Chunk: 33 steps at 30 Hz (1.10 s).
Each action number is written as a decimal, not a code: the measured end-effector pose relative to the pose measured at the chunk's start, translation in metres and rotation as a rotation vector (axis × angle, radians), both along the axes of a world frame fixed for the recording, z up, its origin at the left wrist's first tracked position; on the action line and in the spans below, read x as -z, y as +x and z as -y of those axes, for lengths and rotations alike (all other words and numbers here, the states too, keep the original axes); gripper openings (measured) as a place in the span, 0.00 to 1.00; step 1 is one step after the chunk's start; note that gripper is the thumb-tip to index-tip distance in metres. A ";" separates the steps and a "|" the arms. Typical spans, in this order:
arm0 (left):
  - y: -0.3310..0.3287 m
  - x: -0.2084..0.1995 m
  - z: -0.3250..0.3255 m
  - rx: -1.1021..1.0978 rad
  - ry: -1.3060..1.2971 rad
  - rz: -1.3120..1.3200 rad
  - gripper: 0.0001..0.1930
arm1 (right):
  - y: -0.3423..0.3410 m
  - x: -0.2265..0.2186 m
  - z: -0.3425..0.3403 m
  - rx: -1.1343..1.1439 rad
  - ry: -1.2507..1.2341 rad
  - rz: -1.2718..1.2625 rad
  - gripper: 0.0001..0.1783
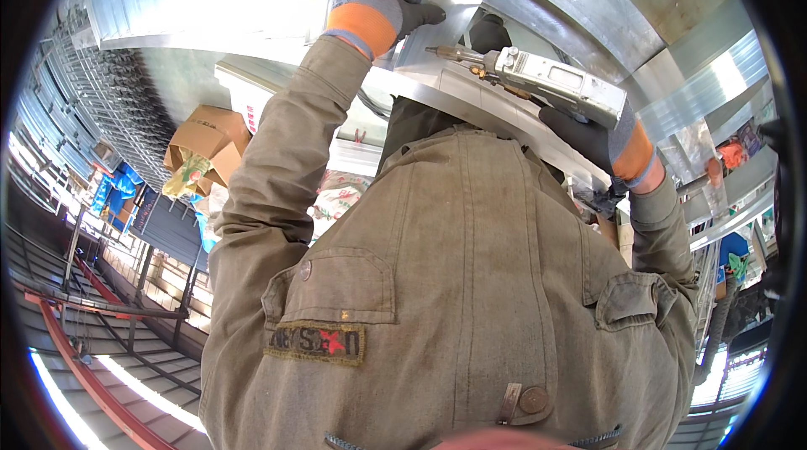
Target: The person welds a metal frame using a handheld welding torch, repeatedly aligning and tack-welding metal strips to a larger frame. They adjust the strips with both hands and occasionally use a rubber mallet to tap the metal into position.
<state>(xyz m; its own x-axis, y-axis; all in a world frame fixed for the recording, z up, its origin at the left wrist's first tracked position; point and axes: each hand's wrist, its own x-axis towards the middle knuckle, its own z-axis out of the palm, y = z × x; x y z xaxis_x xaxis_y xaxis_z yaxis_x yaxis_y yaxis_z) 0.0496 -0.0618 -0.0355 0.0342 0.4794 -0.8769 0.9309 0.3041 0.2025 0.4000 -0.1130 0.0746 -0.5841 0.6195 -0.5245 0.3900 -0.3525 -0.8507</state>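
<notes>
On the far right, our right grip (601, 139) wrapped around a boxy metal welding gun (538, 80), nozzle leftward near our left grip (382, 8), pressed flat on shiny sheet metal (471, 92), gloves knit, orange-cuffed.

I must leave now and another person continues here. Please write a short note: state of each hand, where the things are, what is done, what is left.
Left hand: gloved, pressed flat on the shiny sheet-metal piece, steadying it.
Right hand: gloved, gripping the handheld metal tool, nozzle tip resting at the metal edge near the left hand.
Done: not visible; no finished seam can be seen.
Left: cannot judge from this view; the jacket hides most of the workpiece.
</notes>
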 end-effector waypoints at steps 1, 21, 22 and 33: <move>0.002 0.000 0.001 -0.005 0.005 -0.010 0.35 | 0.000 0.001 0.000 0.000 0.005 -0.004 0.20; 0.004 -0.017 -0.021 0.263 0.064 -0.006 0.33 | -0.004 0.001 0.008 -0.061 -0.014 0.067 0.22; 0.003 -0.020 -0.029 0.331 0.032 0.021 0.29 | -0.004 0.000 0.008 -0.062 -0.003 0.053 0.22; -0.021 -0.017 -0.049 0.292 -0.020 0.343 0.23 | -0.017 -0.016 0.014 -0.168 0.081 0.201 0.21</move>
